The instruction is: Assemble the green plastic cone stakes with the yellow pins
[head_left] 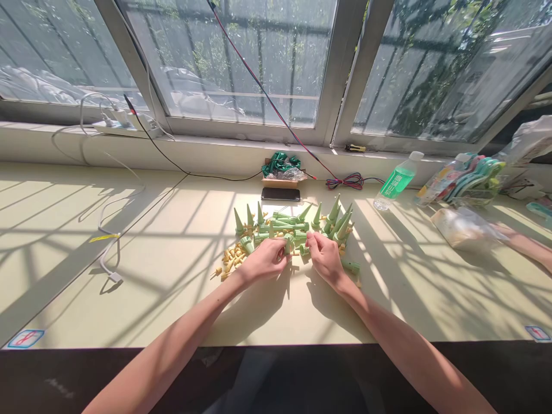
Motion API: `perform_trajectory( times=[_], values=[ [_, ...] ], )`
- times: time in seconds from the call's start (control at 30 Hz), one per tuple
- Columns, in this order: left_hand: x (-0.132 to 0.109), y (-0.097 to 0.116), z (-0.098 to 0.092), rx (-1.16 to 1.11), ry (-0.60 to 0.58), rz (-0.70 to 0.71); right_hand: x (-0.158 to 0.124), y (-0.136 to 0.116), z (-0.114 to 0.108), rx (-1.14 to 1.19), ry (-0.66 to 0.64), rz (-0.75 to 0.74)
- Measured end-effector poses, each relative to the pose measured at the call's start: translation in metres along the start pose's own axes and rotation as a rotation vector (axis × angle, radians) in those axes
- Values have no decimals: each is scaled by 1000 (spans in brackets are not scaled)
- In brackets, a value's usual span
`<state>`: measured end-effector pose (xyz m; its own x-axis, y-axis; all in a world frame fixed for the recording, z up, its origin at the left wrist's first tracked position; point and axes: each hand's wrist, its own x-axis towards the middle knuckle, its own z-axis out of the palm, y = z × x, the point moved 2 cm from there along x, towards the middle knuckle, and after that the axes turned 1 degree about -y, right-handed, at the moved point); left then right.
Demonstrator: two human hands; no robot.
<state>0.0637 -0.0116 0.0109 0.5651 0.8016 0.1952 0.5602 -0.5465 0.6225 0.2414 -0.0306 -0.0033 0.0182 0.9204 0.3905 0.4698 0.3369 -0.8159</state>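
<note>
My left hand (268, 259) is closed around a light green plastic piece (288, 244), whose upper part shows above the fingers. My right hand (325, 259) is at the right, its thumb and forefinger pinched together; anything between them is too small or hidden to make out. Behind both hands lies a pile of green tubes (282, 227) with pointed green cones (333, 211) standing at its sides. Several small yellow pegs (233, 257) are heaped left of my left hand. A short green tube (351, 265) rests right of my right hand.
Behind the pile lie a black phone (280, 194) and a small box (282, 181) of green material. A bottle with a green label (397, 181) stands at the right. Another person's arm (524, 241) reaches toward a plastic bag (468, 227). A white cable (106, 230) crosses the left side.
</note>
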Motion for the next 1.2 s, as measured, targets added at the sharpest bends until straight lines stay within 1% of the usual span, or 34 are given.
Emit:
perform_trajectory(
  times=[0.1,0.2,0.27,0.4,0.43,0.5,0.63,0.8,0.9,0.97,1.07,1.13,1.2],
  values=[
    [1,-1,-2,-81,-28,-30,0,0,0,2,-5,-1],
    [2,-2,-6,-185,-85,-79,1,0,0,7,-2,-5],
    [2,-1,-8,-206,-137,-107,1,-1,0,10,1,-10],
    [-1,2,-7,-235,-288,-248,0,-1,0,11,-3,-18],
    [-2,3,-6,-242,-309,-280,0,-1,0,13,-5,-18],
    [-3,5,-6,-240,-311,-319,0,-2,0,21,-8,-17],
    [-4,5,-4,-198,-266,-361,0,-2,0,32,-8,-26],
    [-3,7,-3,-107,-200,-348,0,-2,0,19,-10,-25],
    [-3,6,-3,-37,-131,-340,0,-2,0,17,-10,-23],
    [-2,5,-3,12,-62,-291,0,-1,0,17,-10,-24],
    [-1,2,-6,50,44,-166,0,0,0,13,-5,-44],
    [1,1,-11,53,131,-74,0,2,0,0,4,-81],
    [1,3,-20,46,225,0,0,4,0,-20,-6,-149]
  ],
)
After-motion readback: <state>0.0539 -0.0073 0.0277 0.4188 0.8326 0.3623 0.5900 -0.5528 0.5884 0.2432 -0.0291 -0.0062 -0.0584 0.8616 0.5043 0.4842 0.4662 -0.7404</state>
